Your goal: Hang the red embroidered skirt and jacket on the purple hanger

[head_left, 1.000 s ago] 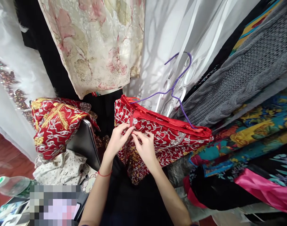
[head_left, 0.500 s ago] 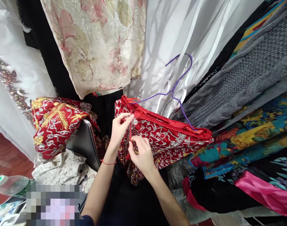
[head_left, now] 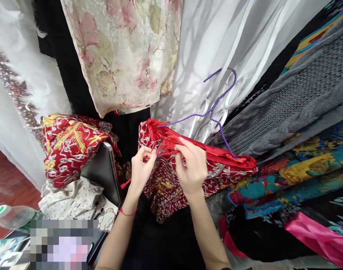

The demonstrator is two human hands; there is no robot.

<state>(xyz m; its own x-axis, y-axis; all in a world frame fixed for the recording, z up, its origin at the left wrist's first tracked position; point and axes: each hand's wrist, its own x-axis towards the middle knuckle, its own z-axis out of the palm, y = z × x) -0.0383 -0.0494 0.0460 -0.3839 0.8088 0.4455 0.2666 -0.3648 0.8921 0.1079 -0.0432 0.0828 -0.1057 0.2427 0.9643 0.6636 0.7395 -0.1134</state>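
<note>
A red embroidered garment (head_left: 171, 180) with silver and gold stitching hangs on a purple hanger (head_left: 212, 111), whose arms reach into its plain red top edge. My left hand (head_left: 143, 165) is closed in a pinch on a thin red cord (head_left: 168, 153) at the garment's left part. The cord runs across to my right hand (head_left: 191, 167), whose thumb and fingertips are closed on it too. A loose knotted end hangs out left of my left wrist. A red string bracelet (head_left: 128, 213) circles that wrist.
A folded red embroidered cloth (head_left: 75, 146) rests over a dark chair back (head_left: 102, 168) at left. Below it are a dotted cloth (head_left: 72, 200) and a plastic bottle (head_left: 16, 217). Grey knitwear (head_left: 301, 86) and floral fabrics hang at right; a cream floral cloth (head_left: 126, 56) hangs behind.
My right hand has moved up and to the right, drawing the cord sideways across the garment. My left hand has dropped slightly, and the view has shifted a little.
</note>
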